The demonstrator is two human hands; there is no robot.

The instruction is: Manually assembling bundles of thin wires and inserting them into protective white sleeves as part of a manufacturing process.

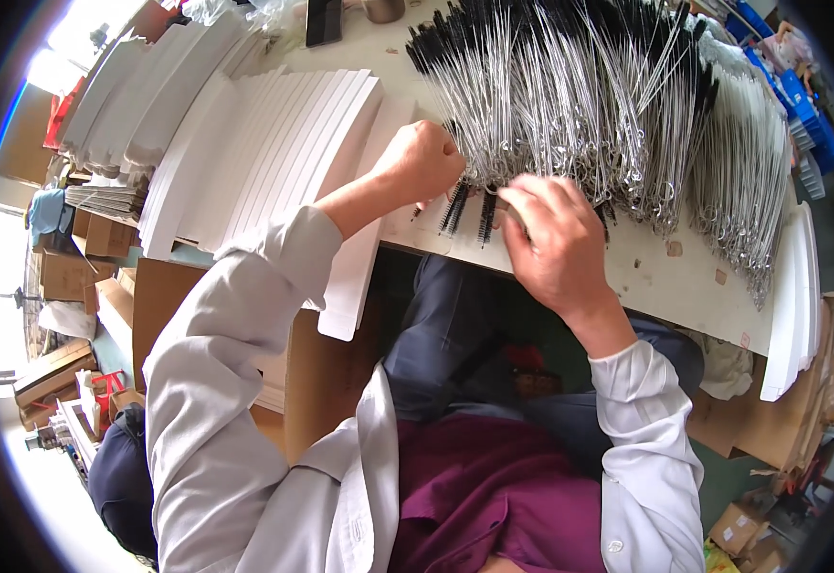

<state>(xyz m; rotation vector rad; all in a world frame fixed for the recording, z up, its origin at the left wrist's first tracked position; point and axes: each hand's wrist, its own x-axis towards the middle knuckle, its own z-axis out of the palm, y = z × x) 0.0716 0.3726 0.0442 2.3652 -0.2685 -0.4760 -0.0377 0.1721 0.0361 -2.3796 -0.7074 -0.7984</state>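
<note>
Wire brushes (467, 212) bristles-down toward person, both hands gripping.

Person wears a pale grey-white long-sleeved shirt, open at the front over a dark plum-purple top, with a small white button near the lower right edge, cuffs ending at the wrists above the bare left hand (423, 160) and right hand (558, 241), plus dark blue-grey trousers.

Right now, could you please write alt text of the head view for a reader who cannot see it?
A person's left hand and right hand pick at the looped ends of a big pile of wire brushes with black bristles on a white table. Stacks of white card strips lie to the left.
</note>
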